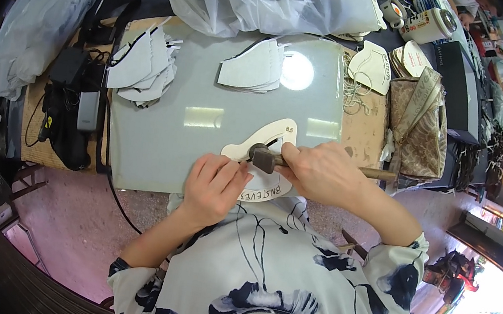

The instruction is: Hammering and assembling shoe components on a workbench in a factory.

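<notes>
My right hand (321,168) is closed round the wooden handle of a hammer (265,159), its dark metal head low over the work at the board's near edge. Beneath lies a cream template (279,129) with a curved outline and handwritten marks. A white cut piece (258,181) rests on it, partly covered by the hammer and fingers. My left hand (215,190) has its fingers bent together and presses that piece beside the hammer head. Its fingertips are partly hidden. Two stacks of white cut pieces with dark edges, one left (144,67) and one centre (252,67), lie farther back.
A grey smooth board (165,153) covers the wooden table. Plastic bags (269,4) lie behind it. More cream templates (370,68), thin cord (353,94), a patterned pouch (415,129) and a dark box (457,90) sit right. Black adapters and cables (69,68) lie left.
</notes>
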Demonstrator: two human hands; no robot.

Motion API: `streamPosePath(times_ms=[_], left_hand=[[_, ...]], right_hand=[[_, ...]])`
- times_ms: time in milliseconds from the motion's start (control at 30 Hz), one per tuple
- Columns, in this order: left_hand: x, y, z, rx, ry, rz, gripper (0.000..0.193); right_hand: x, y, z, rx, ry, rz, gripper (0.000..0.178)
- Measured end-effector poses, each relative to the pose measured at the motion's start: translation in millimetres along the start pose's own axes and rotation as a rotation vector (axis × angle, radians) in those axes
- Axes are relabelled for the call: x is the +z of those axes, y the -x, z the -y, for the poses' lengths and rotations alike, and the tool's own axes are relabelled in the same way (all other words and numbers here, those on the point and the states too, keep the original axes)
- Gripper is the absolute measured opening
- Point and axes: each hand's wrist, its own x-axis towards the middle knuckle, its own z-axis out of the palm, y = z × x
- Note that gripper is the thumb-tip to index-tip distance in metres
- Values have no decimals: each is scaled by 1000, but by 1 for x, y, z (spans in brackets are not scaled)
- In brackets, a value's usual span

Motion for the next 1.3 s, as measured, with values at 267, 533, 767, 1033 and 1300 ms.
streamPosePath(times_ms=[267, 533, 767, 1033, 1300], left_hand=[[-2, 1, 2, 19, 34, -32, 17], [-3, 1, 3, 34, 5, -50, 17], [-1, 3, 4, 44, -11, -97, 18], [2, 10, 6, 82, -23, -119, 16], [2, 15, 6, 98, -26, -121, 16]], right_hand=[[-2, -3, 3, -29, -16, 3, 30], [-4, -7, -6, -171, -25, 7, 35], [1, -5, -1, -163, 18, -1, 32], [4, -6, 8, -134, 11, -18, 33], [16, -11, 24, -77, -29, -105, 32]])
